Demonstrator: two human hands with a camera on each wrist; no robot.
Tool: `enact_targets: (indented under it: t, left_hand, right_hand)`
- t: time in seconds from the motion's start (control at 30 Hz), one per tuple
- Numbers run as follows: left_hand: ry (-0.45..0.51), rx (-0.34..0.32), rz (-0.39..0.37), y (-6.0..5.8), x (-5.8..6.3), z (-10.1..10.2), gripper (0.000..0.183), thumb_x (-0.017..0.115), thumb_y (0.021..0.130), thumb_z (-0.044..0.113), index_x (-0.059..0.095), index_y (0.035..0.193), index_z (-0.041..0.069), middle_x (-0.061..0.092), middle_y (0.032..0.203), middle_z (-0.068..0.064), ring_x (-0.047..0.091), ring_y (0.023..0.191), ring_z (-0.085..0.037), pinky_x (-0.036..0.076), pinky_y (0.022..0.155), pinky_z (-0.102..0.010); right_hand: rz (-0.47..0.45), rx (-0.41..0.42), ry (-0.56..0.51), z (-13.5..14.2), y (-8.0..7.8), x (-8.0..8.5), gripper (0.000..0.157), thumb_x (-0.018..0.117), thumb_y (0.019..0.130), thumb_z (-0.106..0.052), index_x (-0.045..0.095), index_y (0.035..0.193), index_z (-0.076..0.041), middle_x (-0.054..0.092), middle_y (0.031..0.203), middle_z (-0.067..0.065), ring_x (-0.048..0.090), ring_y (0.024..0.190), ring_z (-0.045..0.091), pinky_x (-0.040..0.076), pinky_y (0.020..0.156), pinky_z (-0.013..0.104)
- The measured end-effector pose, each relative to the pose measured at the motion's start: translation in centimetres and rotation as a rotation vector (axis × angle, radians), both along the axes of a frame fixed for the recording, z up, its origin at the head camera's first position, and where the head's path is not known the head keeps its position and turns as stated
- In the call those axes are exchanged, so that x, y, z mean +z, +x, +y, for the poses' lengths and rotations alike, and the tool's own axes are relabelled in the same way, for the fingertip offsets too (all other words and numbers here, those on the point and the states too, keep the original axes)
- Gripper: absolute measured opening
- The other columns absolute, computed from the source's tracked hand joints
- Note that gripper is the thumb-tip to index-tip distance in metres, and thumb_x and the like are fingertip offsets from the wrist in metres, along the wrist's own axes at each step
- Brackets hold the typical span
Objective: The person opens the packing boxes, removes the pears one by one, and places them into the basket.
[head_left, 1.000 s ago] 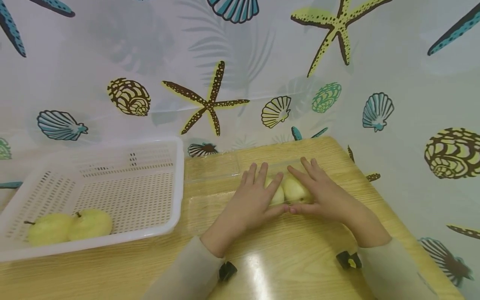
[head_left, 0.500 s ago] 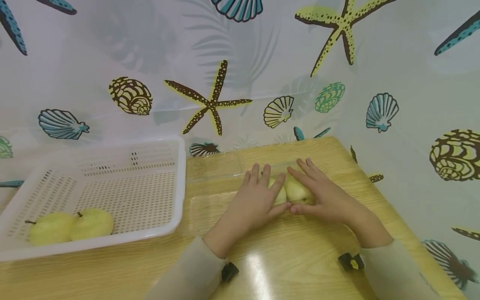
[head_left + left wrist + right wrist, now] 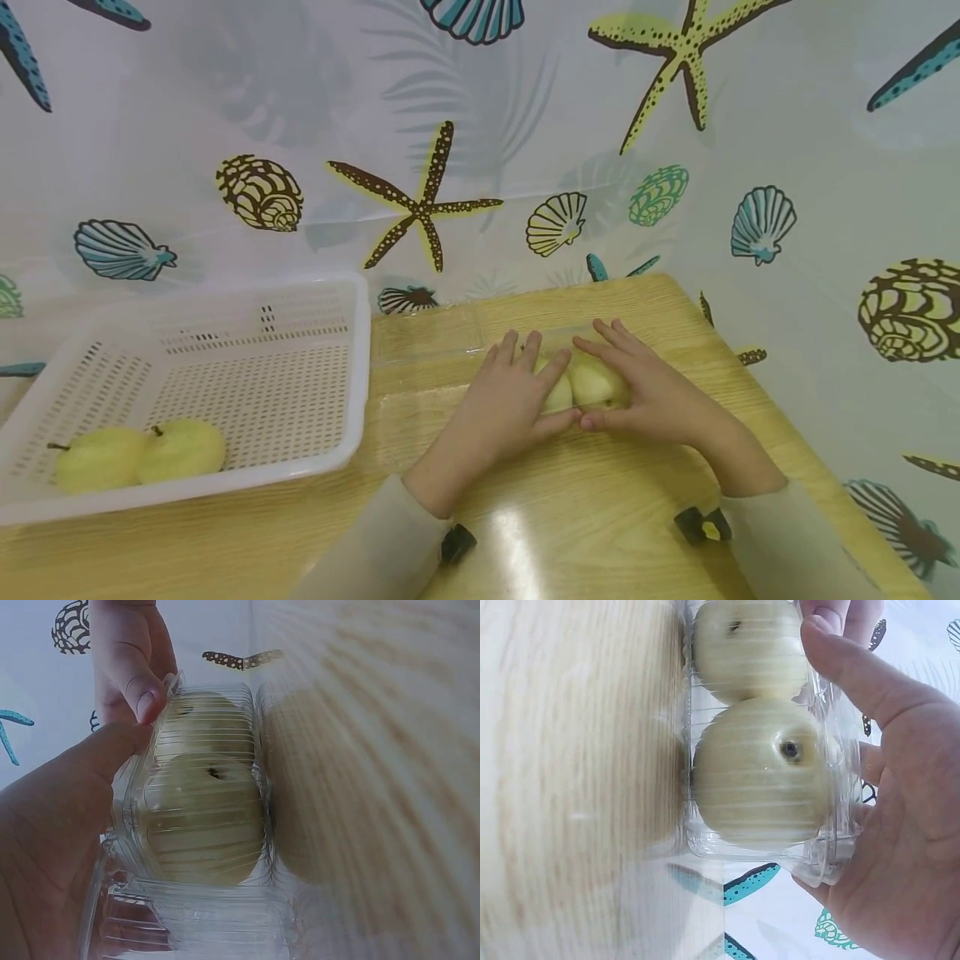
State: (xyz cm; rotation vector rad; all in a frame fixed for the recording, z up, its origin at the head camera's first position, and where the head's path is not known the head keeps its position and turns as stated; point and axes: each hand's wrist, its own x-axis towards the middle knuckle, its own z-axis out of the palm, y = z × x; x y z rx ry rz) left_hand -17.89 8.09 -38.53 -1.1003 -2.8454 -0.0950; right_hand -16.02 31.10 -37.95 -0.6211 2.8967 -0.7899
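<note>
Under fingers [image 3: 555,367]: clear, glossy, ribbed plastic box [image 3: 832,847] | within: smooth-skinned fruit [image 3: 761,784] | below: glossy wood-grain tabletop [image 3: 592,517] | left of fingers: smooth plastic basket [image 3: 357,367] | beyond: matt cloth [image 3: 315,100]

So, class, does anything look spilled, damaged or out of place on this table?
Nothing stands out. Two yellow fruits sit inside the white basket, and two more fruits sit together in a clear container. No spill or damage shows, though fingers partly cover that container.
</note>
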Motion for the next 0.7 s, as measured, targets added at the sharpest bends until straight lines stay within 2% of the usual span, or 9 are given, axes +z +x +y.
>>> enact_targets:
  t: [0.27,0.53,0.7]
  left_hand:
    - [0.028,-0.006,0.000,-0.02,0.23,-0.10,0.080,0.043,0.092,0.075,0.038,0.154,0.026,0.039,0.155,-0.021,0.039,0.140,-0.046,0.036,0.114,-0.054]
    - [0.017,0.017,-0.016,0.10,0.31,0.10,0.083,0.048,0.089,0.075,0.039,0.154,0.025,0.032,0.156,-0.028,0.037,0.141,-0.046,0.035,0.115,-0.051]
    - [0.016,0.024,-0.024,0.15,0.49,0.28,0.084,0.047,0.089,0.077,0.040,0.154,0.024,0.039,0.153,-0.027,0.039,0.140,-0.046,0.036,0.114,-0.051]
  right_hand:
    - [-0.082,-0.029,-0.088,-0.26,0.10,0.08,0.098,0.084,0.076,-0.050,0.035,0.156,-0.021,-0.003,0.167,0.015,-0.011,0.150,0.045,0.008,0.107,0.080]
    - [-0.105,-0.029,-0.092,-0.39,0.42,0.23,0.102,0.084,0.075,-0.050,0.031,0.158,-0.022,-0.007,0.167,0.012,-0.005,0.151,0.045,0.015,0.108,0.078]
    - [-0.109,-0.039,-0.088,-0.30,0.34,0.12,0.103,0.084,0.075,-0.049,0.029,0.158,-0.023,-0.006,0.168,0.009,-0.004,0.151,0.045,0.016,0.107,0.078]
